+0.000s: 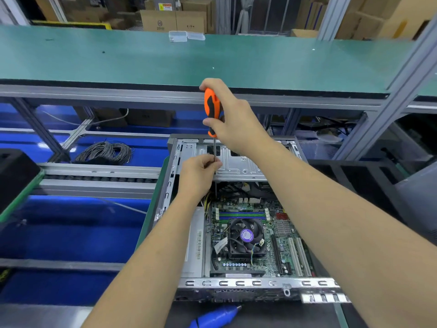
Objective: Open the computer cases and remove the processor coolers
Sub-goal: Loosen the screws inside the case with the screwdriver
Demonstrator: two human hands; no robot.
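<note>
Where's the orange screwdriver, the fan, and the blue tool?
Screwdriver (212,107), head view, on its orange handle.
Fan (246,236), head view, on its purple centre sticker.
Blue tool (216,316), head view, on its body.

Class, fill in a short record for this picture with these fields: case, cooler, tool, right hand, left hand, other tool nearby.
case: computer case lies open, motherboard exposed
cooler: processor cooler with black fan, still mounted on the board
tool: orange and black screwdriver, upright, tip down inside the case
right hand: right hand grips the handle
left hand: left hand pinches the shaft
other tool nearby: blue tool lying in front of the case
</note>
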